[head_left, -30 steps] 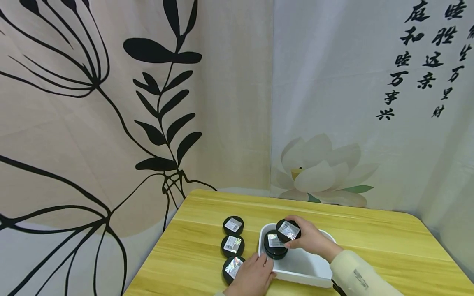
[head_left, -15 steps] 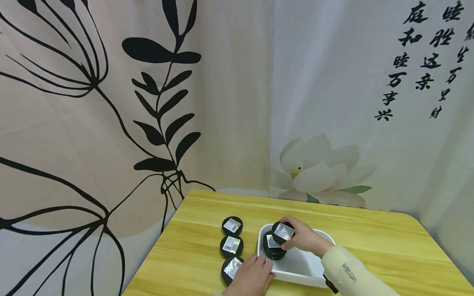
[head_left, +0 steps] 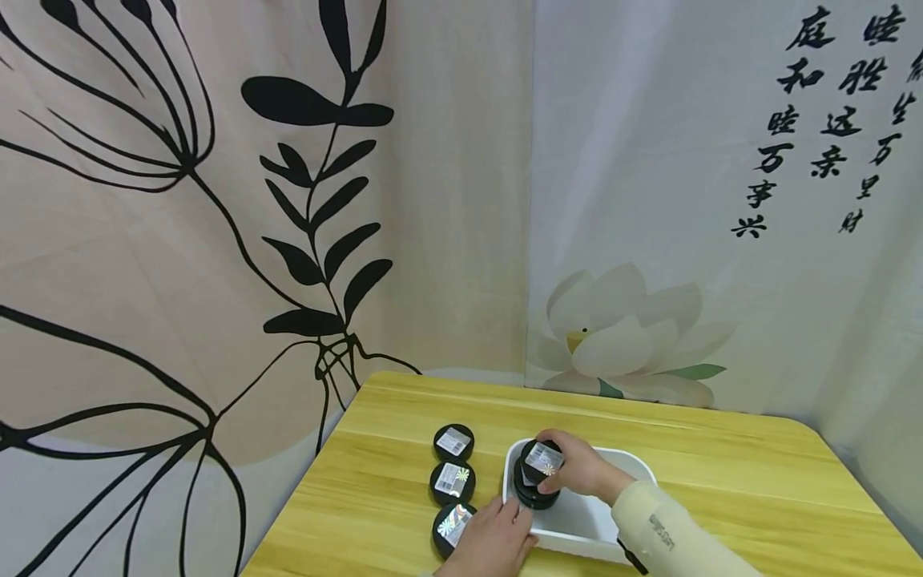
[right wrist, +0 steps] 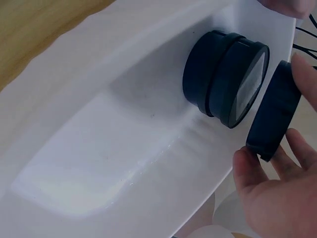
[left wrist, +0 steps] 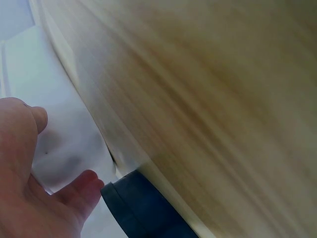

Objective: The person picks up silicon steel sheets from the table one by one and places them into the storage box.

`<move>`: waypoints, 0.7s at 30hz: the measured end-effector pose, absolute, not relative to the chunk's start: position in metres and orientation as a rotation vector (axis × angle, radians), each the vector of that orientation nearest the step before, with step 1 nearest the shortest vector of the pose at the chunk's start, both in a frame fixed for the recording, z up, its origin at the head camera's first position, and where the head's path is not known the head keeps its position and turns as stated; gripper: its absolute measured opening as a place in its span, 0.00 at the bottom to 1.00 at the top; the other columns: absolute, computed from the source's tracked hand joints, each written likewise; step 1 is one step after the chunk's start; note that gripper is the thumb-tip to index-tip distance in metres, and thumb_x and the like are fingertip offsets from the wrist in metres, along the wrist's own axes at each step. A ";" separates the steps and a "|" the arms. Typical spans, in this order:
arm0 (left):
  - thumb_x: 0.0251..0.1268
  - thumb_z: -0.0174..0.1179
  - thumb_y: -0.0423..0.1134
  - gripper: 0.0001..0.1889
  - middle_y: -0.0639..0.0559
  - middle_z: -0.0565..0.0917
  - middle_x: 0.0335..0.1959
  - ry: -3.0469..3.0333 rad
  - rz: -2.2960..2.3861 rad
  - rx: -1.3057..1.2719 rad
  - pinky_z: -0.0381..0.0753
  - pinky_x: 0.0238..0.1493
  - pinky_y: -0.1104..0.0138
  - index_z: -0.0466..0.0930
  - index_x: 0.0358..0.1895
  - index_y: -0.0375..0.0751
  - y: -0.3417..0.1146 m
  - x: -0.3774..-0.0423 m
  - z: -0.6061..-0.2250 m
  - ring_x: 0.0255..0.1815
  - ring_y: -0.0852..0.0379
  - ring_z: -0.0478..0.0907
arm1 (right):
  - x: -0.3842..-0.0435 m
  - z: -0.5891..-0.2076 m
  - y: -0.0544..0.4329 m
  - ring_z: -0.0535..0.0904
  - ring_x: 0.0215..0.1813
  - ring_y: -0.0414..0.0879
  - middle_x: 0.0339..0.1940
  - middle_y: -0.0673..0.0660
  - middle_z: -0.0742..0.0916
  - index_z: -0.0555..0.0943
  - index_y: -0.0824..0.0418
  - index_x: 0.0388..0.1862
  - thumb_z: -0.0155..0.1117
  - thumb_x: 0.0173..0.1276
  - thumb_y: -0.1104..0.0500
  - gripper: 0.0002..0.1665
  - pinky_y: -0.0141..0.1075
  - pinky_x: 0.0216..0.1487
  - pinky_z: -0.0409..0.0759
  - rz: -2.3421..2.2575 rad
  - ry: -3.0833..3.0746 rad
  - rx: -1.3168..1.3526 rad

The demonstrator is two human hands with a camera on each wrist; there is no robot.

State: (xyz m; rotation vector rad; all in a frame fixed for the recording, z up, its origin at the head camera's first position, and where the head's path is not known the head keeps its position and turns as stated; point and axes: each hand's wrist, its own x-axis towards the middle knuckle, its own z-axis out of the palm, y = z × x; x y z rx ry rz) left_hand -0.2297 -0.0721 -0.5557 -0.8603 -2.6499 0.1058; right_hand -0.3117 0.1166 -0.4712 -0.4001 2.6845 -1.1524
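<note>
My right hand (head_left: 582,467) pinches a black round jar (head_left: 542,462) with a white barcode label on top, between thumb and fingers at its edge. Under it, at the left end of a white plastic bin (head_left: 602,525), two more black jars (right wrist: 220,77) form a stack. In the right wrist view a narrow gap separates the held jar from the upper one. My left hand (head_left: 492,538) grips the bin at its front left corner. Beside that hand, in the left wrist view, is the side of another black jar (left wrist: 148,206).
Left of the bin, three labelled black jars stand in a column on the yellow wood-grain table (head_left: 721,473): a far jar (head_left: 453,442), a middle jar (head_left: 452,482) and a near jar (head_left: 452,529) partly hidden by my left hand. A printed curtain (head_left: 461,200) hangs behind.
My right hand has moved left and slightly down with the jar, from beside the stack to right over it. The left hand has stayed at the bin's corner.
</note>
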 end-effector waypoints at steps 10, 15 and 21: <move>0.75 0.54 0.57 0.14 0.58 0.76 0.37 -2.661 0.128 -0.882 0.72 0.40 0.70 0.75 0.42 0.51 -0.072 -0.230 -0.556 0.37 0.60 0.72 | -0.311 -0.476 0.109 0.77 0.58 0.55 0.60 0.60 0.83 0.77 0.60 0.62 0.85 0.43 0.65 0.44 0.58 0.65 0.73 -1.085 2.690 -0.391; 0.74 0.55 0.58 0.15 0.58 0.76 0.37 -2.632 0.143 -0.864 0.72 0.40 0.70 0.76 0.41 0.51 -0.071 -0.230 -0.558 0.37 0.59 0.72 | -0.311 -0.477 0.107 0.78 0.57 0.55 0.60 0.61 0.83 0.77 0.60 0.62 0.85 0.44 0.64 0.43 0.58 0.63 0.74 -1.041 2.711 -0.384; 0.72 0.57 0.59 0.15 0.58 0.76 0.36 -2.574 0.164 -0.844 0.71 0.38 0.70 0.76 0.40 0.51 -0.072 -0.231 -0.559 0.36 0.59 0.72 | -0.313 -0.481 0.106 0.78 0.58 0.56 0.60 0.62 0.82 0.77 0.61 0.62 0.85 0.43 0.64 0.44 0.58 0.64 0.73 -1.010 2.751 -0.427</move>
